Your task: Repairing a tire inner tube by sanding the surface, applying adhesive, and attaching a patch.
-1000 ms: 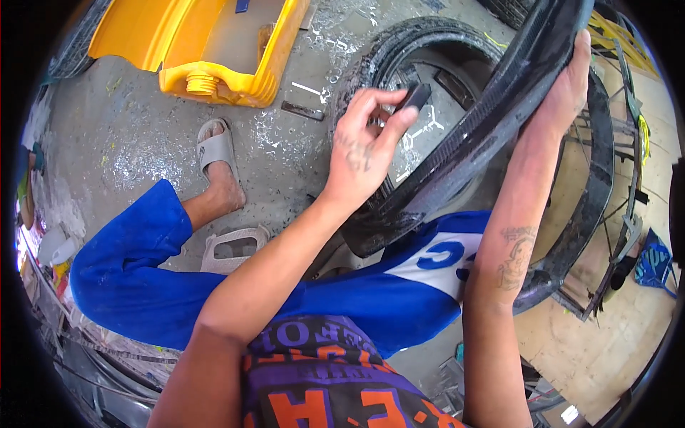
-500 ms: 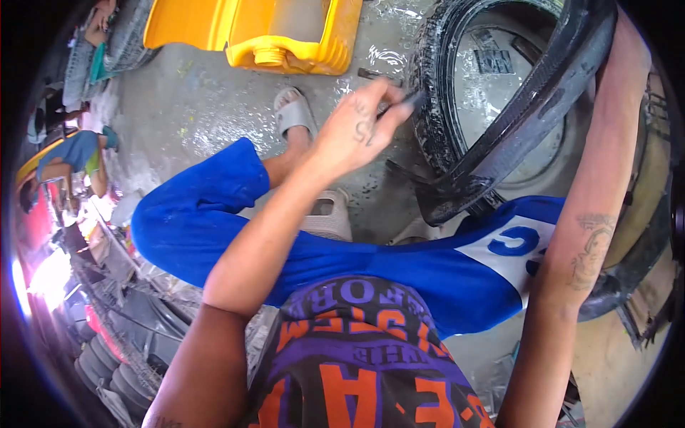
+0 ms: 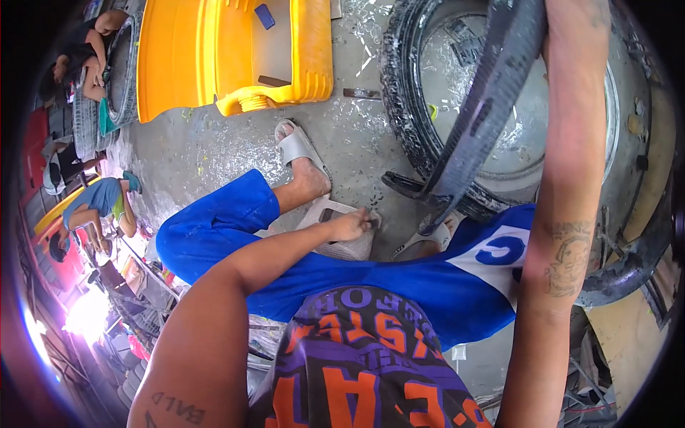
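My left hand (image 3: 349, 225) is low over the edge of a pale woven-textured stool (image 3: 349, 249) between my legs. Its fingers are curled together; a small light thing shows at their tips, too small to name. My right arm (image 3: 567, 207) reaches up along a long, curved black rubber strip (image 3: 474, 118), wet and speckled. The right hand is cut off by the upper edge, its fingers hidden, so its hold on the strip cannot be seen. One end of the strip rests low by my right foot, across a black tyre (image 3: 402, 93) lying on the wet floor.
A cut-open yellow jerrycan (image 3: 314, 68) lies ahead with a small blue block (image 3: 265, 16) inside. A flat dark bar (image 3: 362, 94) is on the floor between can and tyre. Other people (image 3: 96, 207) sit at far left near more tyres (image 3: 89, 121). Rubber pieces (image 3: 628, 278) lie at right.
My left hand has come back from beside the tyre, where it held a small dark thing, down to the stool. The view has shifted; the strip now appears steeper.
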The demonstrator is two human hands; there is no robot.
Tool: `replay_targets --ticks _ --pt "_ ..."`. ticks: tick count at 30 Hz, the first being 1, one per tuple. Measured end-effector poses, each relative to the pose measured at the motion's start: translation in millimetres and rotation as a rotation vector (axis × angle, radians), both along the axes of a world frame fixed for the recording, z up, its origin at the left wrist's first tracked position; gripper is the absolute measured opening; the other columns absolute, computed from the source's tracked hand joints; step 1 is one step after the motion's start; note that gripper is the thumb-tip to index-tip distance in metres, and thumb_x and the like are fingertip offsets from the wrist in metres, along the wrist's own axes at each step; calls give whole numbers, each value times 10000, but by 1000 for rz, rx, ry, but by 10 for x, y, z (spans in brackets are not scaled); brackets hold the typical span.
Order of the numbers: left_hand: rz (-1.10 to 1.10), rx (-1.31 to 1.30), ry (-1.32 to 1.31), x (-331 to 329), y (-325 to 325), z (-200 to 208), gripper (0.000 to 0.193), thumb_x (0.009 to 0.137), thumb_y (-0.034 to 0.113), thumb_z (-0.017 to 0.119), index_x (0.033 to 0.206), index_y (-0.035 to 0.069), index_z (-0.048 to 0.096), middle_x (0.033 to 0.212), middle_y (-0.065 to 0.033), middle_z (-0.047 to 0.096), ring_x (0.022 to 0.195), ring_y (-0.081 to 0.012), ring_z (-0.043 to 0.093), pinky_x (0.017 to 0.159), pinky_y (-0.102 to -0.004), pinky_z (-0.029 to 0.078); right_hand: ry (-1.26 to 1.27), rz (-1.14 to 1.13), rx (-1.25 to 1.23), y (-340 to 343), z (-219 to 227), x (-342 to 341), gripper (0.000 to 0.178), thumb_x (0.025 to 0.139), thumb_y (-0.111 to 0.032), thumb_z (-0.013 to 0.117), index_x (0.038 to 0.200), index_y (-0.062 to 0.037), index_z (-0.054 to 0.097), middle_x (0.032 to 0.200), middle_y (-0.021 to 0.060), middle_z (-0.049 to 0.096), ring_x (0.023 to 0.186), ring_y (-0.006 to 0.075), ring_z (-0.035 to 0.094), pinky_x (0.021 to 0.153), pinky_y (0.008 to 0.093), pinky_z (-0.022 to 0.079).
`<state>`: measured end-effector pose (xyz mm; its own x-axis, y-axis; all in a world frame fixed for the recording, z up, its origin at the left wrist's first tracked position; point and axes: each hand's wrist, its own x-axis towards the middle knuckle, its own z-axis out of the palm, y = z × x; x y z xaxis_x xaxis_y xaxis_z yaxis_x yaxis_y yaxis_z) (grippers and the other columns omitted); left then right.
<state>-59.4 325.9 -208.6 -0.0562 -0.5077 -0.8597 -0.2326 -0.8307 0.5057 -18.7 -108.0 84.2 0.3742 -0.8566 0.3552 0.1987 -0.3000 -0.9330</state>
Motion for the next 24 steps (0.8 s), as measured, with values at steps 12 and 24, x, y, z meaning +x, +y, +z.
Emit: replay_targets --ticks 12,24 --pt "-279 -108 -70 -178 -455 -172 500 932 215 626 1315 -93 536 1267 -376 652 1215 -495 643 1025 -560 507 -124 114 -3 -116 -83 89 593 938 -212 770 1431 24 540 933 30 662 673 74 606 575 209 482" --pt "832 -999 -208 714 -1715 1896 346 981 111 782 1285 14 648 1142 -33 680 1046 -122 654 928 -301 547 -133 87 -155 -824 -499 199 495 954 -243 774 1364 -29 599 972 26 672 736 97 620 607 247 494"
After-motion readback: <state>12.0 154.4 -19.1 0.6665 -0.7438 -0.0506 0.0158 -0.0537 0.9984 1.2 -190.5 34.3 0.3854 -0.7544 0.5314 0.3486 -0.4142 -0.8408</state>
